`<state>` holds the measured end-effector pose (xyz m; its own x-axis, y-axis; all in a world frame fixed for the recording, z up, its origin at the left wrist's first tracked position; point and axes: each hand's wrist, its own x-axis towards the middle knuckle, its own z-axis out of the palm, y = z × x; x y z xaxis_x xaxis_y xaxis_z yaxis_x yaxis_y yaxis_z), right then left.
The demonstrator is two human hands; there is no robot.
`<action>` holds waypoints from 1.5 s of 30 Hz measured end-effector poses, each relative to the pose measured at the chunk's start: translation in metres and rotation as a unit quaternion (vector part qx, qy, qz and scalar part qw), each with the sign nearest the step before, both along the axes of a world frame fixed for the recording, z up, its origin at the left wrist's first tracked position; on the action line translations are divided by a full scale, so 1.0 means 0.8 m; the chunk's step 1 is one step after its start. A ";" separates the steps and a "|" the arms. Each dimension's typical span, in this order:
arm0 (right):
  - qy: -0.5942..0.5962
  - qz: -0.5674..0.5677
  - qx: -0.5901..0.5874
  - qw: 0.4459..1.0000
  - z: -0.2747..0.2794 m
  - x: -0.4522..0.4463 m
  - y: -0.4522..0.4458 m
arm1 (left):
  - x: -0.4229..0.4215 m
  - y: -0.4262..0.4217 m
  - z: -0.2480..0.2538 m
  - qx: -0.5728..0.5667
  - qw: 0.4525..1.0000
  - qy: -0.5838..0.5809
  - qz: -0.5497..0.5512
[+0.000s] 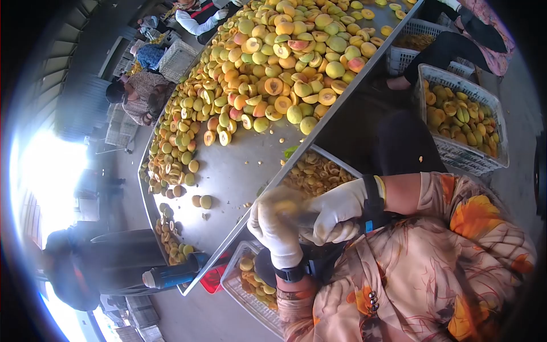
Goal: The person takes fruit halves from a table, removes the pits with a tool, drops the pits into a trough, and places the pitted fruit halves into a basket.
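My left hand (277, 225), in a white glove, is closed around a yellow peach (289, 200) smeared by motion. Close beside it, my right hand (340, 212) is also gloved in white and curled into a fist. A dark, blurred thing (308, 219) shows between the two hands, apparently in the right fist; its kind cannot be made out. Both hands are over the near edge of a metal table (239, 162). On that table lies a big heap of yellow peaches (273, 62), many cut in half, some with the stone showing.
Under the table edge is a container of brownish-yellow scraps (319, 172). A white crate (501, 149) of peach halves stands at right, another crate (232, 279) at lower left. A blue cylinder (176, 275) is near the table corner. Co-workers (139, 94) sit around the table.
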<state>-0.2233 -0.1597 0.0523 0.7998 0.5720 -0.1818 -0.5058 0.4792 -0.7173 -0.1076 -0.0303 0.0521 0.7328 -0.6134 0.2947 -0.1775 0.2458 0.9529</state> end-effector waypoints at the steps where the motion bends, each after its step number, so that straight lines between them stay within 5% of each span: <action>1: 0.004 0.009 -0.006 1.000 -0.004 0.003 0.000 | 0.002 0.002 -0.003 0.010 1.000 -0.016 0.003; 5: -0.033 0.000 -0.065 0.997 -0.022 0.012 0.008 | 0.005 0.014 -0.009 0.075 0.992 -0.087 0.046; 10: 0.028 0.056 0.156 0.986 -0.037 0.020 0.014 | 0.009 0.021 -0.018 -0.045 0.975 0.217 -0.036; 13: -0.041 0.031 0.098 0.994 -0.027 0.017 0.020 | 0.017 0.038 -0.004 -0.085 0.942 0.326 -0.005; 15: -0.114 0.039 -0.078 0.990 -0.051 0.029 0.013 | 0.038 0.079 -0.024 0.067 0.981 0.023 0.179; 16: -0.159 0.007 -0.206 0.966 -0.059 0.028 0.011 | 0.051 0.105 -0.034 0.146 0.945 -0.132 0.260; 18: -0.205 0.005 -0.517 0.831 -0.078 0.022 -0.001 | 0.096 0.185 -0.044 0.261 0.911 -0.152 0.282; 19: -0.197 0.035 -0.677 0.708 -0.092 0.015 -0.006 | 0.119 0.213 -0.045 0.301 0.909 0.002 0.288; 20: -0.164 0.037 -0.679 0.714 -0.111 0.015 -0.014 | 0.134 0.232 -0.055 0.397 0.845 -0.179 0.311; 22: -0.156 -0.071 -0.631 0.757 -0.114 0.013 -0.014 | 0.154 0.242 -0.066 0.530 0.603 -0.502 0.321; 24: -0.167 -0.107 -0.627 0.753 -0.107 0.019 -0.008 | 0.176 0.191 -0.058 0.468 0.761 -0.351 0.280; 25: -0.171 -0.034 -0.664 0.727 -0.119 0.020 -0.013 | 0.182 0.146 -0.048 0.426 0.825 -0.267 0.256; 27: -0.172 0.101 -0.727 0.657 -0.156 0.021 -0.026 | 0.184 0.040 -0.019 0.446 0.850 -0.230 0.158; 31: -0.197 -0.049 -0.688 0.696 -0.160 0.011 -0.030 | 0.240 -0.139 -0.085 0.374 0.886 -0.275 0.002; 33: -0.190 -0.049 -0.675 0.711 -0.163 0.011 -0.032 | 0.202 -0.222 -0.055 0.453 0.864 -0.217 -0.032; 36: -0.186 -0.062 -0.650 0.734 -0.163 0.006 -0.033 | 0.222 -0.286 -0.117 0.443 0.837 -0.322 -0.022; 40: -0.182 -0.086 -0.648 0.735 -0.153 0.009 -0.035 | 0.227 -0.293 -0.145 0.385 0.867 -0.315 0.033; 44: -0.162 -0.185 -0.618 0.746 -0.122 0.012 -0.060 | 0.216 -0.223 -0.112 0.276 0.954 0.109 -0.050; 45: -0.127 -0.228 -0.584 0.769 -0.122 0.017 -0.062 | 0.209 -0.196 -0.105 0.269 0.958 0.081 -0.066</action>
<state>-0.2094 -0.2091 -0.0455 0.9633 -0.2124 -0.1640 -0.2490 -0.4801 -0.8412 0.0600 -0.1870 -0.0318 0.6485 -0.7343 -0.2008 -0.0172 -0.2779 0.9605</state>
